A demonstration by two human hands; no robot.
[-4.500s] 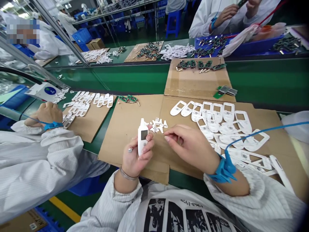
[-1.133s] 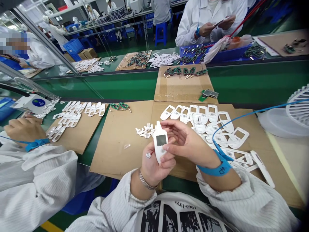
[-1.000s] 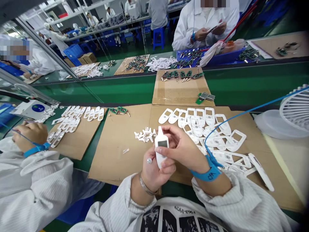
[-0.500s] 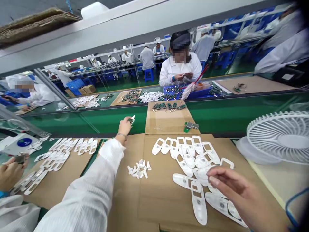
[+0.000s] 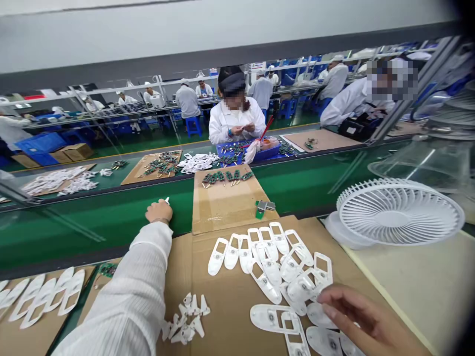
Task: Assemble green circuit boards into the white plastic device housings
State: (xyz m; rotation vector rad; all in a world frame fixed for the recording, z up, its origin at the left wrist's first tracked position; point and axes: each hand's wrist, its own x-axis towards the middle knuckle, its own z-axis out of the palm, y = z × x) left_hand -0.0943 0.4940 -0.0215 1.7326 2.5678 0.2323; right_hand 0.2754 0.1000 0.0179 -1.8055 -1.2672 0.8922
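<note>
Over the green conveyor belt (image 5: 122,217), my left hand (image 5: 159,211) is closed with its back towards me. A small white plastic tip (image 5: 166,200) pokes out past its fingers; the rest of that part is hidden. My right hand (image 5: 363,316) hovers at the lower right with its fingers loosely curved and apart, and I see nothing between them. Below and beside it, white plastic housings (image 5: 269,316) with rectangular windows lie spread and partly overlapping on the cardboard (image 5: 218,321). Small white plastic pieces (image 5: 193,321) form a pile left of them.
A white fan (image 5: 397,217) stands at the right. Green circuit boards (image 5: 226,176) lie on a cardboard sheet (image 5: 226,207) across the belt, near a grey-and-green part (image 5: 263,208). More housings (image 5: 48,296) lie at the left. A co-worker (image 5: 237,118) sits opposite behind a blue tray (image 5: 274,151).
My view has turned left to right, shifting the scene leftward. My left hand still grips the white part over the belt, its green board now out of sight. My right hand stays near the housings.
</note>
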